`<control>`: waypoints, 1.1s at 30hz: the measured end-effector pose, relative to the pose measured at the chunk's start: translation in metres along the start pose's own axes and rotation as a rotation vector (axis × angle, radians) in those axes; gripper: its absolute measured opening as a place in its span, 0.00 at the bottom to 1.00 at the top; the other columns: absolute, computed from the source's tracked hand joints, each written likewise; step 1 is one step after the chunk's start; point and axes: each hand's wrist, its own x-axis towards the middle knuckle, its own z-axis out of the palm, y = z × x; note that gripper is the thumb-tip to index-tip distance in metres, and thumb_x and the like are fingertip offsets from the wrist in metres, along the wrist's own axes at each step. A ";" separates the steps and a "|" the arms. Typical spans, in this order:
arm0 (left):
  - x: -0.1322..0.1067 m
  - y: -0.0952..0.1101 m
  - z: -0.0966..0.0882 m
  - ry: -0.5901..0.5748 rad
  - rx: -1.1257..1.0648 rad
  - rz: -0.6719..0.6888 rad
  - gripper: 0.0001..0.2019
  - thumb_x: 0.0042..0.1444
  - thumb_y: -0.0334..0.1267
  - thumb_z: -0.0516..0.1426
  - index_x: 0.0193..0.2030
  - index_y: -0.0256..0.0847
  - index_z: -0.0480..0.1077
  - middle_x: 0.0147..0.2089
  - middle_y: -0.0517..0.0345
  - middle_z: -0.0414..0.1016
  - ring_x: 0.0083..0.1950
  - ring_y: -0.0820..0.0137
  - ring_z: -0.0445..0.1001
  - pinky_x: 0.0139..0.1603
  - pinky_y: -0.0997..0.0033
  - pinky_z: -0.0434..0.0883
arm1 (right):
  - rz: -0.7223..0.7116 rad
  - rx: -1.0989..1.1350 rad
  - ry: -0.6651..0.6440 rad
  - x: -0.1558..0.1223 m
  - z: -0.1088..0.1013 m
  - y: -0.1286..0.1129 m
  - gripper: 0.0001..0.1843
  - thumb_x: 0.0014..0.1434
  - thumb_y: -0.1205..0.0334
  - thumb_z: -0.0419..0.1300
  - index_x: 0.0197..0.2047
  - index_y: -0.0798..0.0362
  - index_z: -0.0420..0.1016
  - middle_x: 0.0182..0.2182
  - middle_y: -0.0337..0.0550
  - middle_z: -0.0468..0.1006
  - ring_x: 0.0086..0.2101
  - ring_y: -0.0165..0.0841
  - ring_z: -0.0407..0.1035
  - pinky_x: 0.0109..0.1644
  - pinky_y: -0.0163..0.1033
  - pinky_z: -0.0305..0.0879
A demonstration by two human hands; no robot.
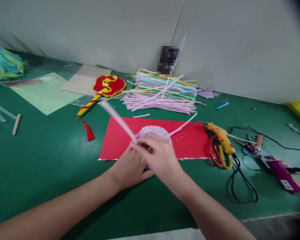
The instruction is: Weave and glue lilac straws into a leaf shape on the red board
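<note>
A round pad covered in wound lavender pipe cleaners (153, 130) is over a red board (192, 141). My left hand (130, 163) grips the pad's near left side, thumb at the near edge; its other fingertips are mostly hidden behind the right hand. Crossing over it, my right hand (162, 155) pinches the near end of a lavender pipe cleaner (120, 121), slightly blurred, which slants up to the left. Another pipe cleaner strand (183, 125) sticks out from the pad toward the upper right.
Behind the board lies a heap of pastel pipe cleaners (162, 103). A red and yellow fan ornament (110, 85) with a tassel is to its left. On the right are a yellow glue gun (221, 135), red and yellow-handled scissors (215, 155) and a purple tool (285, 175) with cords.
</note>
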 end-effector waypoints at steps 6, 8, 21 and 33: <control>0.007 -0.012 -0.014 -0.156 0.085 0.168 0.32 0.55 0.54 0.57 0.66 0.54 0.55 0.70 0.46 0.50 0.70 0.47 0.49 0.64 0.40 0.51 | 0.309 0.185 0.186 0.005 -0.039 0.021 0.08 0.55 0.56 0.62 0.31 0.52 0.75 0.26 0.37 0.77 0.27 0.28 0.70 0.32 0.33 0.67; 0.008 -0.013 -0.013 -0.142 0.080 0.191 0.33 0.56 0.54 0.56 0.67 0.59 0.50 0.72 0.48 0.46 0.70 0.47 0.47 0.64 0.40 0.51 | 0.365 0.220 0.222 0.005 -0.050 0.034 0.10 0.53 0.54 0.63 0.31 0.53 0.76 0.23 0.37 0.75 0.25 0.28 0.69 0.28 0.32 0.66; 0.009 -0.011 -0.016 -0.185 0.082 0.177 0.35 0.57 0.56 0.54 0.69 0.60 0.45 0.73 0.48 0.41 0.72 0.50 0.42 0.65 0.40 0.49 | 0.578 0.341 0.317 -0.005 -0.063 0.085 0.17 0.50 0.50 0.66 0.28 0.56 0.72 0.20 0.39 0.74 0.17 0.25 0.65 0.15 0.28 0.60; 0.008 -0.012 -0.014 -0.162 0.132 0.135 0.32 0.59 0.57 0.50 0.69 0.54 0.48 0.71 0.47 0.48 0.69 0.53 0.52 0.66 0.43 0.49 | 0.689 0.228 0.255 -0.007 -0.063 0.090 0.17 0.52 0.49 0.64 0.26 0.55 0.69 0.19 0.38 0.74 0.15 0.24 0.65 0.13 0.27 0.58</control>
